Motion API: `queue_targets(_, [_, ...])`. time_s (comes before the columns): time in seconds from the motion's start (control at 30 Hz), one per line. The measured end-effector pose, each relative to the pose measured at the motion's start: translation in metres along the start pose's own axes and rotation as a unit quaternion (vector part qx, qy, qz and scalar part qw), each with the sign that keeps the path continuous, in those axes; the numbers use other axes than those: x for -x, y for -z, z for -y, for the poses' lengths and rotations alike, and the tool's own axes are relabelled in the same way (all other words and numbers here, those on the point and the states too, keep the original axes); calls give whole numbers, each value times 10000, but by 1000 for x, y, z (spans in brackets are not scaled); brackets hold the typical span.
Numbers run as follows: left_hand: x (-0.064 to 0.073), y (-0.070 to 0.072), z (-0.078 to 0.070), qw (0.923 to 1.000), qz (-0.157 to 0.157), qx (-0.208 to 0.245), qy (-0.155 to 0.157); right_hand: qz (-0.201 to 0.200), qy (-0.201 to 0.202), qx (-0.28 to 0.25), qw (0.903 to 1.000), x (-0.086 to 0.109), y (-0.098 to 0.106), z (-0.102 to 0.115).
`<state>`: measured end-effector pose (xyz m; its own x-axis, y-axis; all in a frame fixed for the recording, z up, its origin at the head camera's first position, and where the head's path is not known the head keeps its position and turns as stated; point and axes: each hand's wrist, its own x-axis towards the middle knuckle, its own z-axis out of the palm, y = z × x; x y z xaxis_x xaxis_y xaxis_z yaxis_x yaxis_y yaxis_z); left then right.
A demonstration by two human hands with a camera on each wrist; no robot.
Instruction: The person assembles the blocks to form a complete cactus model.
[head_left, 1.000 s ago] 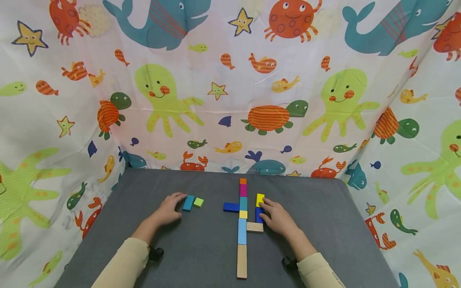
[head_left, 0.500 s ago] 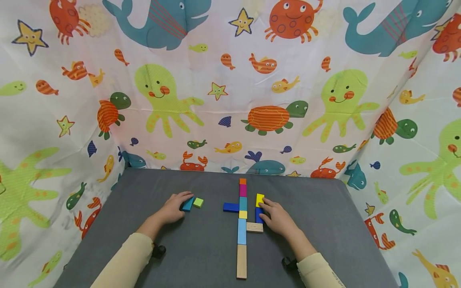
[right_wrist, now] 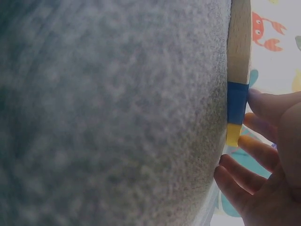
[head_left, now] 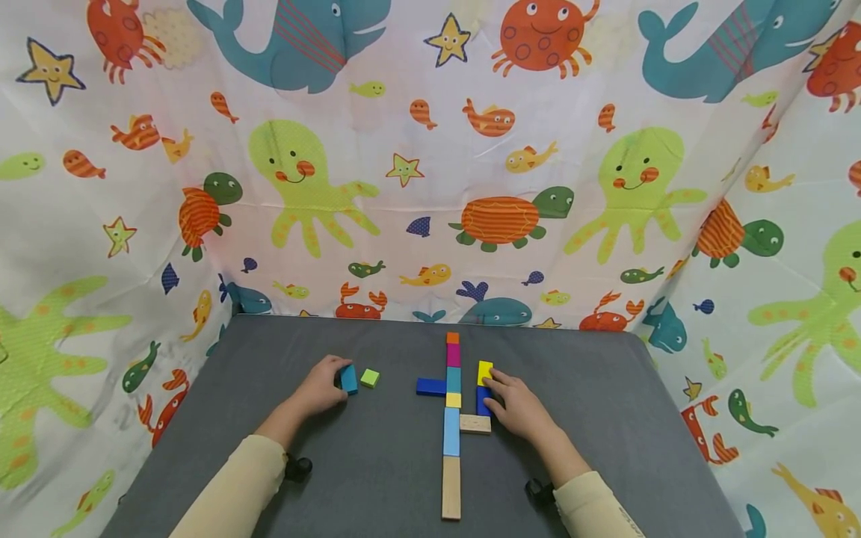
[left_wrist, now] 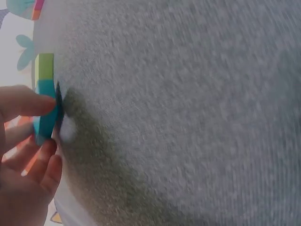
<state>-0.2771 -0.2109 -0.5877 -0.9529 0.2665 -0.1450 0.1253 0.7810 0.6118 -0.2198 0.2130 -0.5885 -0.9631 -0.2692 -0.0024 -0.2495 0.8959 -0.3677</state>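
Note:
At the left of the table, my left hand (head_left: 323, 387) pinches a teal block (head_left: 348, 379) between thumb and fingers. The left wrist view shows the thumb (left_wrist: 40, 104) on that block's face. A small lime green block (head_left: 370, 378) lies just right of it. My right hand (head_left: 518, 403) rests its fingertips against a yellow block (head_left: 485, 371) and a dark blue block (head_left: 483, 401), which stand end to end. In the right wrist view its fingers look relaxed, not wrapped round either block.
A column of blocks runs down the middle, from an orange block (head_left: 453, 338) to a long plain wooden block (head_left: 451, 488). A dark blue block (head_left: 431, 387) juts left from it, a short wooden block (head_left: 474, 424) right. A patterned cloth (head_left: 417, 187) hangs behind the grey table (head_left: 377, 478).
My left hand has closed on the teal block and shifted it slightly left, tilting it and widening the gap to the green block. The right hand stays in place.

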Motion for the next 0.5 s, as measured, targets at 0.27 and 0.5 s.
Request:
queue_targets(0.27, [-6, 3, -16, 9971, -706, 220, 149, 22, -32, 5, 10000, 0, 0, 0])
queue_targets(0.5, [-16, -5, -50, 9950, -872, 480, -44, -4, -21, -38, 10000, 1, 0, -1])
